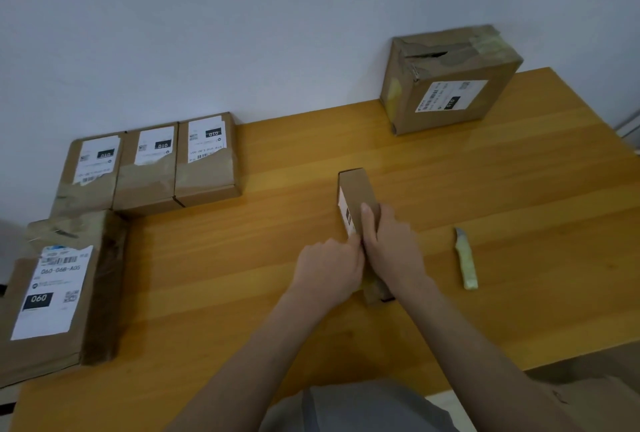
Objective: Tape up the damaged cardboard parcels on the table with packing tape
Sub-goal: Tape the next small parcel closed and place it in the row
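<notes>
We're looking down on a honey-coloured wooden counter (519, 189), its planks running left to right and its far edge pushed up against a plain, pale blue-grey wall (207, 16). Centre stage, a small parcel (356, 189) stands on its narrow edge, white label facing left. The right hand (391, 244) is clamped over its near end, fingers wrapped across the top and one finger stretched along the cardboard. The left hand (329, 269) is curled in tight against the label side at the near corner, touching the right hand; whether it pinches anything there, I can't tell. Something brownish sits under both wrists, too blurred to name. Just to the right, apart from the hands, a pale yellow-handled cutter (467, 265) lies flat on the wood. Far right, against the wall, a big box (450, 92) shows a torn, gaping top seam and yellowish tape. Along the left, a row of three flat parcels (149, 168) lies side by side, labels ripped, and nearer the front left corner a large parcel (52, 293) marked 060 lies wrapped in glossy tape.
</notes>
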`<action>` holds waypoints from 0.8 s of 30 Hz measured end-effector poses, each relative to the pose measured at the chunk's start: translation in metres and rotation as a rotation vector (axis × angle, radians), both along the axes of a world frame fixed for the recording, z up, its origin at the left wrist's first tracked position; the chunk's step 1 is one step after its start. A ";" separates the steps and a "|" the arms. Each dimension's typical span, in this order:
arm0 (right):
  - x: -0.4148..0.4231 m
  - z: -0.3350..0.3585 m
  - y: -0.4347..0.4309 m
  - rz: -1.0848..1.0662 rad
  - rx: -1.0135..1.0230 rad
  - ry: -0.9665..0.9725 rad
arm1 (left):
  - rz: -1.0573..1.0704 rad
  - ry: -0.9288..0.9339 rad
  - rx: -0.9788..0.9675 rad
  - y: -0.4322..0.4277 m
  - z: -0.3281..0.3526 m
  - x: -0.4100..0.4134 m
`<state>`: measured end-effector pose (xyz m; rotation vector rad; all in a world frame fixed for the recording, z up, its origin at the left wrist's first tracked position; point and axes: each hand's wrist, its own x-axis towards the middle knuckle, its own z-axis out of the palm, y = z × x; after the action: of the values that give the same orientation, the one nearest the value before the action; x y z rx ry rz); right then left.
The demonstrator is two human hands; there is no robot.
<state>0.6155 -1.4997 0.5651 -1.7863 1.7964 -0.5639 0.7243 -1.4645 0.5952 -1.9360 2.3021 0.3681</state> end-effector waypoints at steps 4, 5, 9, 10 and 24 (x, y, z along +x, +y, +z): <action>-0.010 0.000 -0.007 -0.036 0.030 0.122 | -0.022 0.036 0.010 -0.004 0.000 -0.006; -0.009 -0.001 -0.007 -0.033 0.035 0.157 | -0.013 0.057 0.022 -0.004 -0.001 -0.005; -0.003 -0.002 -0.004 0.001 0.138 0.293 | 0.030 0.021 0.051 -0.003 -0.003 -0.001; -0.005 -0.003 -0.001 -0.027 0.179 0.267 | 0.037 0.000 0.056 -0.002 -0.001 -0.002; -0.057 -0.006 -0.003 -0.023 0.283 -0.209 | 0.039 0.521 0.268 -0.003 0.021 0.007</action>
<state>0.5588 -1.5030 0.5589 -1.4629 1.6630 -0.4600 0.7313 -1.4677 0.6167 -1.9164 2.3256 1.2454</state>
